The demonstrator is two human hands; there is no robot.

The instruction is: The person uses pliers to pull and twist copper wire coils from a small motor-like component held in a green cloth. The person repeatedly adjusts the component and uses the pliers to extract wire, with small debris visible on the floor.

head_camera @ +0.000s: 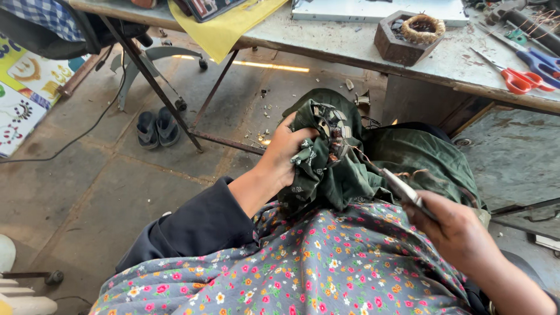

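My left hand [286, 149] grips a metal part with windings [332, 137], wrapped in a dark green cloth [350, 175] on my lap. My right hand [461, 230] holds a thin metal tool [402, 189] whose tip points up and left at the wrapped part. Thin copper-coloured wire runs from the part toward the tool. A flowered garment [315, 262] covers my lap below both hands. My left arm wears a dark blue sleeve [192, 230].
A worn workbench [350, 44] crosses the top, with a dark block holding a copper coil [408, 35], red and blue scissors [525, 76] and a yellow sheet [224, 26]. Its metal legs [157, 87], a pair of sandals [156, 128] and a cable lie on the stone floor.
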